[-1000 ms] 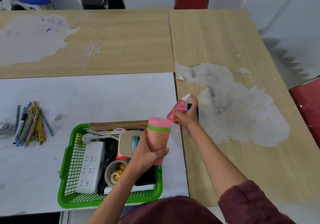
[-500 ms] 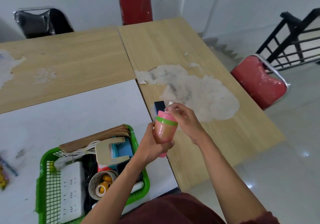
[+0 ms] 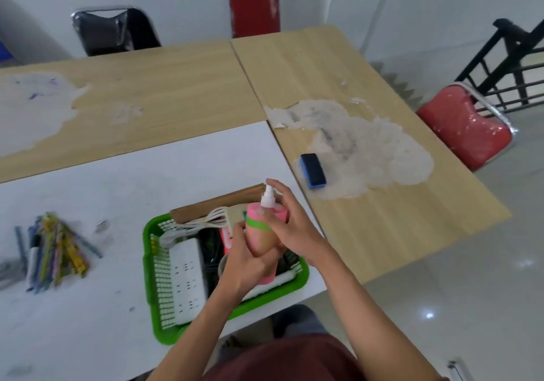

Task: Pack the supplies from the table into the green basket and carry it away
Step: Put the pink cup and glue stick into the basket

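basket [image 3: 153, 265], green, sits on the white table near its front edge, already half packed. above it the left hand [image 3: 247, 265] is wrapped around a pink cup [image 3: 262, 239] while the right hand [image 3: 290, 227] pinches a spray bottle [image 3: 268, 199] into it. seat the bottle fully upright, then lower the cup into the free corner; the eraser [image 3: 312, 171] and pencils [image 3: 56, 251] are yet to be packed.

The green basket [image 3: 153, 265] looks like shiny plastic mesh, and the table [image 3: 382, 218] right of it is worn, peeling wood.
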A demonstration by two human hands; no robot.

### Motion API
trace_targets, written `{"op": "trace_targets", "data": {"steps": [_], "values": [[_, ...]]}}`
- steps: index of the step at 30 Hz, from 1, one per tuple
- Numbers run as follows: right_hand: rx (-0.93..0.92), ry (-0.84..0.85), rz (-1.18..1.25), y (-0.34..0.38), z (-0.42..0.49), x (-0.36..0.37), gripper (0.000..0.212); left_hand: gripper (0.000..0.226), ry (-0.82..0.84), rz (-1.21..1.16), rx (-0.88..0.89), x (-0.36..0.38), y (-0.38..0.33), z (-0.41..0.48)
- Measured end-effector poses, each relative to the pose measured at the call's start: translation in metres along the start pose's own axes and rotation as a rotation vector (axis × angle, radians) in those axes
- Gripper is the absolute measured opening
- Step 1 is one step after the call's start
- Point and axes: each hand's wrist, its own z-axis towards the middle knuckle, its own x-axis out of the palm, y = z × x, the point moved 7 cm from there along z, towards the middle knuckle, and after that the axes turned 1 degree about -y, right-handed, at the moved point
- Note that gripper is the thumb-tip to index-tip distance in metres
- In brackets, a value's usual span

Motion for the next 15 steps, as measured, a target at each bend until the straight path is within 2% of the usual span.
{"op": "trace_targets", "data": {"steps": [4, 6, 9, 12, 15], "values": [[0.009, -0.006, -0.045, -0.007, -0.008, 0.062, 0.075, 0.057, -0.183, 0.022, 0.004, -0.059, 0.027, -0.024], [0.022, -0.011, -0.086, -0.018, -0.015, 0.091, 0.068, 0.059, -0.338, 0.092, -0.012, -0.093, 0.039, -0.032], [-0.030, 0.011, -0.249, -0.036, -0.024, 0.125, 0.049, 0.068, -0.517, 0.327, -0.053, -0.137, 0.061, -0.039], [-0.033, 0.070, -0.383, -0.049, -0.032, 0.151, 0.046, 0.078, -0.552, 0.524, -0.116, -0.162, 0.082, -0.041], [0.066, 0.130, -0.375, -0.067, -0.036, 0.169, 0.050, 0.084, -0.515, 0.670, -0.109, -0.161, 0.093, -0.041]]}}
